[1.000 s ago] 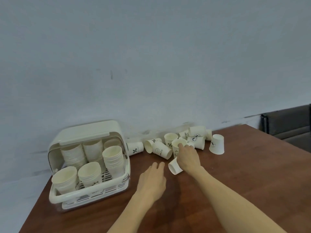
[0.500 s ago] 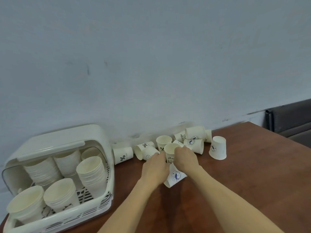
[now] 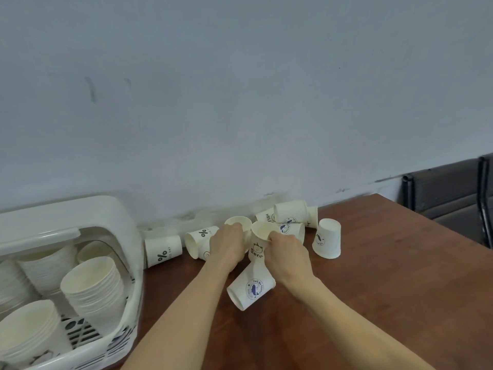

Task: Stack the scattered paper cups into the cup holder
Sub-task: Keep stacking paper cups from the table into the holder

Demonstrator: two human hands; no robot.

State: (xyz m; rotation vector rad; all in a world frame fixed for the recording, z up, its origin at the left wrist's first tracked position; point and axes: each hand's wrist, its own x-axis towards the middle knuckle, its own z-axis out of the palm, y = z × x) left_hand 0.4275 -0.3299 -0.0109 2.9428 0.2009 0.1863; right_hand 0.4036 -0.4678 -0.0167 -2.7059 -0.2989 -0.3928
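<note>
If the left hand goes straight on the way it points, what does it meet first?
Probably the upright cup just beyond the left hand, whose fingers already reach its rim; behind it stands the wall. Depth is unclear.

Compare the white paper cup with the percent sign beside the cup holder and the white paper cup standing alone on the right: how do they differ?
The white paper cup with the percent sign lies on its side; the lone white paper cup on the right stands upside down. The first carries a bold black percent mark, the second a small round blue logo. The first sits next to the cream plastic cup holder, the second apart from the pile. Both are untouched on the brown wooden table.
</note>
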